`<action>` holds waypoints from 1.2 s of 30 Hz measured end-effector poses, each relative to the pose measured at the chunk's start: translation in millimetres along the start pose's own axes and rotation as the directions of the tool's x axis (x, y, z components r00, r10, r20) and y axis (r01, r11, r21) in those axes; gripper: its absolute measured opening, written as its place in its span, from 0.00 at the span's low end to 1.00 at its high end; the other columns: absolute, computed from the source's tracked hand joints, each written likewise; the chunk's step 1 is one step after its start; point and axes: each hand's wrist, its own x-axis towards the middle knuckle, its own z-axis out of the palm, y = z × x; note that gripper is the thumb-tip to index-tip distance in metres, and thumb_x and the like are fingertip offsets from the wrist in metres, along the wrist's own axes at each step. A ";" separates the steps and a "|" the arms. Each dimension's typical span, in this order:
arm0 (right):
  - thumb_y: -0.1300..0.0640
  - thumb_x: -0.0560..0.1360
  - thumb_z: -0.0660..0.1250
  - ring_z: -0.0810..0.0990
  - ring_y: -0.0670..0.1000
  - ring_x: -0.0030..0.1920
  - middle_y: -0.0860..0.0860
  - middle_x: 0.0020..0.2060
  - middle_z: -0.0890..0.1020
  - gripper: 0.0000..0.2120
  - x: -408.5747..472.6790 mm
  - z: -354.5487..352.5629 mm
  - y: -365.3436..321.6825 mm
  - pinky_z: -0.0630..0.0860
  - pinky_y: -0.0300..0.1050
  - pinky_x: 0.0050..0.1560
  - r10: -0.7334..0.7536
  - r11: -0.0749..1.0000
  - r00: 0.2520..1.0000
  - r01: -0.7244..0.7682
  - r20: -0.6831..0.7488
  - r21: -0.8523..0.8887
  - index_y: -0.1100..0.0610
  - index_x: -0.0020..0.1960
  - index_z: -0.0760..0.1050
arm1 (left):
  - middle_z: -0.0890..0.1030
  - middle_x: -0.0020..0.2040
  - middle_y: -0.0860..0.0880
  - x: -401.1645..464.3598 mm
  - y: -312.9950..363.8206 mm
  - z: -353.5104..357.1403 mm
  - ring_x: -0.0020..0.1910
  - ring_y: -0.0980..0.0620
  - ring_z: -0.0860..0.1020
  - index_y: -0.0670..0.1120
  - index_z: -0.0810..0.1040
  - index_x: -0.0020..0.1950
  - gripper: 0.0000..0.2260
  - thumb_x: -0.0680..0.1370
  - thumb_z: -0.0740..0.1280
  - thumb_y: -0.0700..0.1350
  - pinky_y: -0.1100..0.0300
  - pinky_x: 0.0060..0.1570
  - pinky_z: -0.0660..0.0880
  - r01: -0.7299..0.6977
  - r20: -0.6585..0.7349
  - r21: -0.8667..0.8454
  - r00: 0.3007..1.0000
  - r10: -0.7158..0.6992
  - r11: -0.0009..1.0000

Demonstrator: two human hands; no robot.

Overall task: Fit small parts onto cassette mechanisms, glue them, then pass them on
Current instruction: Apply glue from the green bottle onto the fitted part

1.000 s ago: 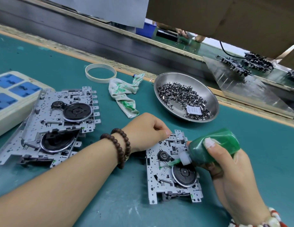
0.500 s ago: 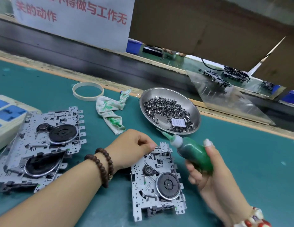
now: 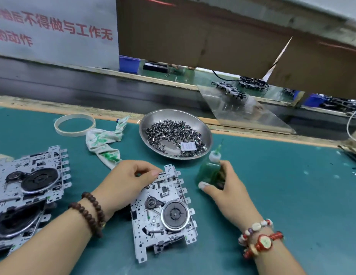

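The cassette mechanism (image 3: pixel 163 213) lies flat on the teal surface (image 3: pixel 282 185) between your two hands, its metal flywheel facing up. Your left hand (image 3: pixel 129 185) has its fingers curled over the mechanism's far-left corner, thumb and fingertips pinching the plate edge there. Your right hand (image 3: pixel 226 187) is wrapped around the green glue bottle (image 3: pixel 210 171), which stands upright on the surface just right of the mechanism, nozzle pointing up. Just beyond both hands sits the steel bowl (image 3: pixel 153 124) holding a heap of small metal parts (image 3: pixel 173 135) and a white slip. Beyond your left hand lie a glue-stained rag (image 3: pixel 103 139) and a pale tape ring (image 3: pixel 75 125). Left of your left forearm, a stack of mechanisms (image 3: pixel 30 187) rests overlapping.
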 end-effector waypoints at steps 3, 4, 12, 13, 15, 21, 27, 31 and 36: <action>0.55 0.70 0.72 0.77 0.42 0.52 0.35 0.47 0.76 0.18 -0.3 -1.1 2.7 0.68 0.33 0.51 0.015 0.996 0.999 -0.010 0.050 -0.086 0.43 0.50 0.65 | 0.85 0.43 0.48 -3.3 4.4 2.4 0.46 0.40 0.80 0.51 0.84 0.42 0.07 0.76 0.66 0.44 0.48 0.51 0.76 -0.024 0.041 -0.046 0.999 0.026 0.999; 0.55 0.70 0.72 0.75 0.43 0.55 0.35 0.49 0.75 0.20 -0.5 1.7 1.8 0.68 0.34 0.53 0.024 0.996 0.997 -0.018 0.069 -0.088 0.43 0.53 0.65 | 0.85 0.43 0.49 -6.0 3.1 1.3 0.47 0.43 0.81 0.53 0.84 0.42 0.08 0.76 0.66 0.43 0.52 0.48 0.77 -0.032 0.045 -0.067 0.998 0.035 0.997; 0.41 0.69 0.68 0.79 0.42 0.52 0.40 0.54 0.79 0.18 -50.2 -68.1 -40.6 0.78 0.38 0.45 -0.051 0.900 0.999 0.051 -0.010 0.432 0.35 0.58 0.71 | 0.85 0.41 0.47 -23.3 65.3 -3.1 0.39 0.55 0.82 0.52 0.84 0.42 0.08 0.68 0.66 0.47 0.67 0.36 0.77 -0.148 0.069 -0.226 0.983 0.167 0.963; 0.39 0.69 0.67 0.81 0.44 0.48 0.42 0.51 0.81 0.16 -57.1 -75.1 -49.7 0.78 0.39 0.40 -0.065 0.871 0.991 0.000 0.114 0.492 0.36 0.57 0.75 | 0.85 0.41 0.47 -21.6 80.0 -0.7 0.38 0.54 0.82 0.51 0.84 0.42 0.08 0.68 0.66 0.47 0.66 0.36 0.78 -0.166 0.089 -0.226 0.978 0.190 0.960; 0.42 0.67 0.65 0.81 0.44 0.41 0.44 0.46 0.83 0.15 -64.6 -83.6 -60.3 0.77 0.40 0.34 -0.083 0.843 0.961 -0.074 0.264 0.532 0.41 0.52 0.79 | 0.85 0.40 0.47 -13.5 109.0 9.7 0.37 0.54 0.82 0.49 0.84 0.41 0.07 0.72 0.66 0.45 0.64 0.36 0.79 -0.196 0.113 -0.190 0.969 0.220 0.962; 0.42 0.52 0.80 0.81 0.45 0.40 0.51 0.44 0.84 0.27 -53.7 -114.9 -58.4 0.75 0.38 0.28 -0.097 0.727 0.925 -0.187 0.368 0.661 0.48 0.49 0.83 | 0.85 0.39 0.50 30.4 165.3 47.6 0.43 0.50 0.82 0.47 0.84 0.43 0.07 0.76 0.66 0.44 0.56 0.48 0.78 -0.221 0.159 0.008 0.963 0.217 0.975; 0.53 0.59 0.77 0.79 0.45 0.31 0.51 0.37 0.81 0.17 -12.8 -138.6 -41.8 0.73 0.35 0.22 0.037 0.570 0.948 -0.280 0.316 0.773 0.60 0.45 0.83 | 0.84 0.45 0.52 92.5 195.3 78.4 0.41 0.58 0.79 0.46 0.84 0.45 0.06 0.76 0.67 0.44 0.68 0.40 0.76 -0.208 0.223 0.140 0.959 0.174 0.968; 0.59 0.50 0.83 0.80 0.48 0.28 0.57 0.34 0.80 0.24 25.3 -149.6 -38.6 0.76 0.36 0.22 0.100 0.384 0.972 -0.236 0.213 0.893 0.66 0.44 0.82 | 0.79 0.49 0.56 135.3 218.1 93.8 0.45 0.58 0.76 0.52 0.80 0.51 0.08 0.77 0.64 0.52 0.71 0.37 0.74 -0.255 0.245 0.280 0.951 0.188 0.926; 0.67 0.74 0.62 0.77 0.46 0.22 0.57 0.29 0.79 0.07 91.8 -155.1 -12.5 0.74 0.34 0.21 0.244 0.413 0.970 -0.118 0.015 0.903 0.68 0.42 0.78 | 0.75 0.53 0.51 184.1 190.7 111.9 0.49 0.52 0.76 0.47 0.68 0.64 0.14 0.80 0.60 0.50 0.57 0.45 0.77 -0.044 0.268 0.167 0.964 -0.002 0.985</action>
